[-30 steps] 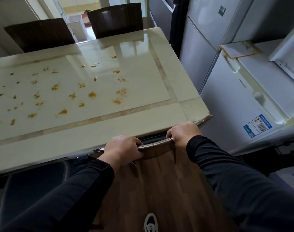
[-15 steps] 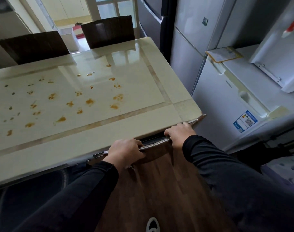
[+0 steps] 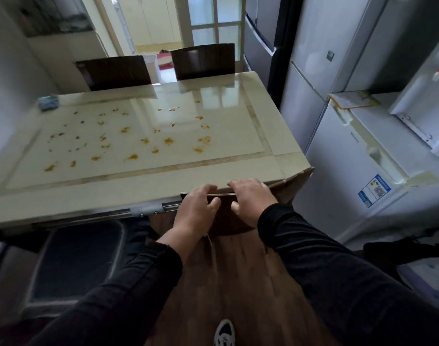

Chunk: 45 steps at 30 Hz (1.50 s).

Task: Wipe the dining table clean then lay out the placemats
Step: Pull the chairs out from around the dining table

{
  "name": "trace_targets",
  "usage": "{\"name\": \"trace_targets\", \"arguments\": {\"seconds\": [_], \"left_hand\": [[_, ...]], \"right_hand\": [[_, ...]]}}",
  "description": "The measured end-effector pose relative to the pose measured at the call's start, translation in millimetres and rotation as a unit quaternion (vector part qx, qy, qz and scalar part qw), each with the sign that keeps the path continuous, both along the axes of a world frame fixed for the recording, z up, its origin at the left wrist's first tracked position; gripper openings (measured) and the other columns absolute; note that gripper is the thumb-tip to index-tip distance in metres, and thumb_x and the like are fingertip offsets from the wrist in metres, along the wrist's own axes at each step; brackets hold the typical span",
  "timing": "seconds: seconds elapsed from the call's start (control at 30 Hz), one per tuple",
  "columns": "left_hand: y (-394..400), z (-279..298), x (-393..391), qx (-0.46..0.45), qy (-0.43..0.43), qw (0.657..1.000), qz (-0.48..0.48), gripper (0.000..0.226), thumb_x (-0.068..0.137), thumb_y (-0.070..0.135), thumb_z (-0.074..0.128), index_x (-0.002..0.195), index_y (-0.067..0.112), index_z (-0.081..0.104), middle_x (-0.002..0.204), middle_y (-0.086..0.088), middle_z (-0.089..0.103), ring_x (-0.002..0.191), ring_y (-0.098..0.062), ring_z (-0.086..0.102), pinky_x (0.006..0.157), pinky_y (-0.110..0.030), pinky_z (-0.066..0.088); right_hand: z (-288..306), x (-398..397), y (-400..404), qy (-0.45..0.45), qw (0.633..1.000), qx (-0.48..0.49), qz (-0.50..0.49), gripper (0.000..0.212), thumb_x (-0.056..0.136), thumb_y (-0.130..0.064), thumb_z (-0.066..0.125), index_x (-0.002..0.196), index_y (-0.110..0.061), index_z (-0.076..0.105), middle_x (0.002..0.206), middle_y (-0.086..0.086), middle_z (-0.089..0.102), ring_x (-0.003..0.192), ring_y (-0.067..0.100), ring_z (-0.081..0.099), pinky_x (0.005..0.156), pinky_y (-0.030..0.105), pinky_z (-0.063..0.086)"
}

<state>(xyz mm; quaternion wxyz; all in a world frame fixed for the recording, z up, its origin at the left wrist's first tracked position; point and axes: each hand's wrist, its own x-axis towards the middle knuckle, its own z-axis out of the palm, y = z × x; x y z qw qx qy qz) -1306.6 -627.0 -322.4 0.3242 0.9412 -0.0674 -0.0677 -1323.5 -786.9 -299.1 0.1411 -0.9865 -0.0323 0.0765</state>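
Just beyond the hands, the cream surface [image 3: 213, 181] lay spattered with orange-brown stains [image 3: 168, 140], spread from directly ahead of the hands out to their left. A second earlier both hands had been clamped over the metal top rail of the brown chair [image 3: 226, 213] pushed in under the near edge; now that grip had loosened. The left hand [image 3: 197, 208] had its fingers curled over the chair's top edge with the thumb against the brown back, while the right hand [image 3: 250, 198] rested on the same edge with fingers loosely bent, and whether it truly gripped could not be told. The two hands had also drawn closer together, almost side by side. The view had lifted, so that a small blue cloth [image 3: 48, 102] showed on the far left corner of the surface, well apart from the hands. Two dark chair backs [image 3: 116, 72] stood beyond the far edge. White refrigerators [image 3: 358, 156] stood to the right of the hands.
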Motion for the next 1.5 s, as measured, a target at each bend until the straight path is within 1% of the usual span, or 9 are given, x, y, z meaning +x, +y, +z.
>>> {"name": "trace_targets", "arguments": {"seconds": [0.2, 0.37, 0.57, 0.67, 0.77, 0.9, 1.1, 1.33, 1.5], "left_hand": [[44.5, 23.5, -70.9, -0.027, -0.012, 0.997, 0.072, 0.044, 0.087, 0.034, 0.057, 0.130, 0.026, 0.060, 0.122, 0.004, 0.067, 0.108, -0.014, 0.064, 0.095, -0.040, 0.053], [88.9, 38.8, -119.4, -0.030, -0.038, 0.992, 0.118, 0.039, 0.093, 0.027, 0.058, 0.132, 0.024, 0.060, 0.122, 0.002, 0.066, 0.109, -0.015, 0.062, 0.094, -0.034, 0.051], [162.8, 44.1, -161.6, -0.034, -0.046, 0.987, 0.153, 0.038, 0.088, 0.024, 0.060, 0.125, 0.028, 0.063, 0.121, 0.006, 0.065, 0.109, -0.013, 0.060, 0.093, -0.030, 0.050], [207.9, 40.9, -174.5, -0.012, -0.048, 0.985, 0.168, 0.041, 0.089, 0.022, 0.060, 0.131, 0.024, 0.061, 0.127, 0.002, 0.062, 0.114, -0.016, 0.058, 0.092, -0.026, 0.045], [255.0, 31.7, -184.9, -0.001, -0.041, 0.984, 0.171, 0.044, 0.091, 0.022, 0.060, 0.134, 0.020, 0.058, 0.132, -0.001, 0.060, 0.120, -0.018, 0.056, 0.098, -0.030, 0.044], [334.4, 17.5, -205.5, 0.016, -0.033, 0.985, 0.169, 0.048, 0.090, 0.019, 0.059, 0.138, 0.019, 0.054, 0.134, -0.002, 0.058, 0.124, -0.019, 0.052, 0.100, -0.030, 0.041], [445.7, 16.9, -223.0, 0.046, -0.029, 0.986, 0.155, 0.053, 0.091, 0.018, 0.062, 0.142, 0.023, 0.050, 0.142, -0.001, 0.054, 0.131, -0.018, 0.048, 0.107, -0.035, 0.042], [493.8, 5.4, -227.4, 0.045, -0.004, 0.988, 0.150, 0.057, 0.090, 0.015, 0.061, 0.145, 0.023, 0.047, 0.145, 0.000, 0.049, 0.134, -0.017, 0.046, 0.107, -0.032, 0.039], [514.8, -0.7, -223.5, 0.047, 0.032, 0.982, 0.181, 0.061, 0.090, 0.015, 0.062, 0.147, 0.025, 0.043, 0.148, 0.000, 0.046, 0.133, -0.017, 0.046, 0.103, -0.031, 0.041]], "right_hand": [[15.3, -50.5, 48.7, -0.034, 0.997, 0.026, 0.059, 0.050, 0.089, -0.030, 0.057, 0.137, -0.018, 0.048, 0.133, 0.006, 0.057, 0.126, 0.029, 0.047, 0.105, 0.046, 0.039], [22.1, -86.7, 98.8, -0.037, 0.993, 0.033, 0.108, 0.050, 0.089, -0.031, 0.057, 0.136, -0.018, 0.047, 0.128, 0.006, 0.056, 0.124, 0.029, 0.046, 0.101, 0.045, 0.041], [27.7, -125.8, 169.0, -0.036, 0.987, 0.034, 0.151, 0.047, 0.089, -0.029, 0.056, 0.134, -0.019, 0.048, 0.133, 0.006, 0.055, 0.127, 0.030, 0.045, 0.102, 0.043, 0.041], [31.2, -136.6, 210.5, -0.048, 0.986, 0.027, 0.159, 0.052, 0.089, -0.031, 0.058, 0.138, -0.019, 0.046, 0.134, 0.007, 0.055, 0.129, 0.030, 0.044, 0.104, 0.043, 0.041], [28.9, -145.5, 255.4, -0.045, 0.986, 0.024, 0.160, 0.052, 0.089, -0.033, 0.057, 0.139, -0.019, 0.046, 0.133, 0.008, 0.055, 0.128, 0.031, 0.045, 0.103, 0.043, 0.041], [20.2, -160.4, 335.5, -0.041, 0.988, 0.027, 0.148, 0.049, 0.091, -0.036, 0.055, 0.137, -0.019, 0.048, 0.133, 0.008, 0.056, 0.126, 0.031, 0.046, 0.103, 0.044, 0.042], [11.5, -181.0, 441.1, -0.026, 0.987, 0.046, 0.152, 0.056, 0.094, -0.040, 0.055, 0.145, -0.021, 0.041, 0.141, 0.006, 0.052, 0.133, 0.028, 0.042, 0.108, 0.044, 0.038], [-2.0, -183.6, 482.3, -0.005, 0.987, 0.030, 0.155, 0.059, 0.093, -0.041, 0.054, 0.146, -0.020, 0.039, 0.139, 0.006, 0.053, 0.131, 0.028, 0.043, 0.107, 0.044, 0.039], [-10.4, -167.9, 502.8, 0.000, 0.980, 0.018, 0.200, 0.063, 0.091, -0.047, 0.057, 0.145, -0.020, 0.038, 0.140, 0.005, 0.051, 0.132, 0.028, 0.043, 0.108, 0.043, 0.039]]}}
